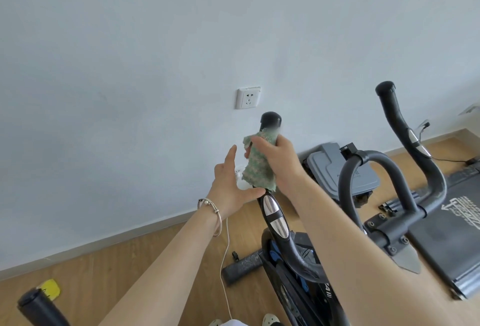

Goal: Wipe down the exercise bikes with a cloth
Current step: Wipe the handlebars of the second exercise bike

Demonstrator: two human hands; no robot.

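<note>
My right hand [279, 159] is wrapped around the upright left handlebar [270, 128] of the exercise bike [306, 268], fingers curled closed on a green cloth [258, 167] that I press against the grip just below its rounded black end cap. The cloth is bunched around the bar, and its loose lower edge hangs down to the left of my wrist. My left hand [230, 185] is open, fingers spread and pointing up; its thumb touches the bar just above the silver pulse sensor [275, 216], and its palm sits beside the hanging cloth without gripping anything. A silver bangle [213, 212] circles my left wrist.

The bike's right handlebar [405, 128] rises well to the right, with the curved centre bar [368, 167] between the two. Beyond the handlebars, a grey case [340, 169] lies on the wooden floor [130, 260] against the pale blue wall [130, 66]. A white wall socket [248, 97] is just up and left of the handlebar end. A thin white cord [224, 255] trails down across the floor near my left forearm.
</note>
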